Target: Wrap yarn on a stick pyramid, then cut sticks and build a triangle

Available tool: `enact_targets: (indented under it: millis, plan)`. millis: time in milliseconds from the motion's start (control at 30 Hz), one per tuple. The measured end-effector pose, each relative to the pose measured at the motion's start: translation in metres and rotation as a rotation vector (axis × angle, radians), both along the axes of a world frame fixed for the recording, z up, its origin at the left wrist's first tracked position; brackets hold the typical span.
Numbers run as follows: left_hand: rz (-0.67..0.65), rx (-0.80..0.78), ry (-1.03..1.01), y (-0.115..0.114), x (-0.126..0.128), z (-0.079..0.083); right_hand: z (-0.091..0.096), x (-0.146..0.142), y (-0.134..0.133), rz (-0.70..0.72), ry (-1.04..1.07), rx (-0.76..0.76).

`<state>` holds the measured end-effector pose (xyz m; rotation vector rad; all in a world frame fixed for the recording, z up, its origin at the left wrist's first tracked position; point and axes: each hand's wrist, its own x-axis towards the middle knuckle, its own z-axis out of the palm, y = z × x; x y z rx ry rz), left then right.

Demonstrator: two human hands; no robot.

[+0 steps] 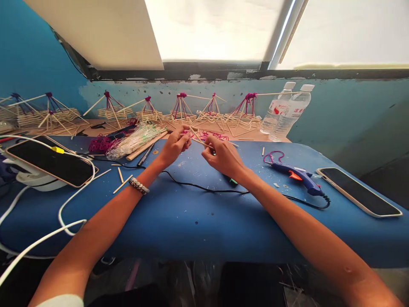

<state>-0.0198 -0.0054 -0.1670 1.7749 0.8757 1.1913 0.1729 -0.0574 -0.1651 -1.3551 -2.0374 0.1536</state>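
My left hand [175, 146] is closed in a pinch on thin wooden sticks [198, 141] where magenta yarn [187, 133] is wound around them. A bead bracelet [139, 186] sits on that wrist. My right hand [223, 157] is closed around the other end of the same sticks, just right of the left hand. Both hands hover over the far middle of the blue table [198, 217]. Loose magenta yarn [214, 136] lies just behind them.
A blue glue gun [298, 175] and a phone [358, 190] lie to the right. Another phone [51, 162] rests on a white stand with white cables at the left. A bag of sticks [136, 140], several finished stick frames [180, 108] and two water bottles [286, 111] line the back.
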Motion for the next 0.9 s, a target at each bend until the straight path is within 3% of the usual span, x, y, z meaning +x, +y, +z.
enact_targets:
  millis: [367,900]
  plan:
    - [-0.050,0.034,-0.058,-0.0006,0.0000,0.0013,-0.0017,0.0006,0.0009,-0.007,-0.001,0.005]
    - [-0.006,0.034,-0.108,0.0012,-0.0020,-0.0009,-0.0055,-0.0003,0.0049,-0.070,-0.107,-0.086]
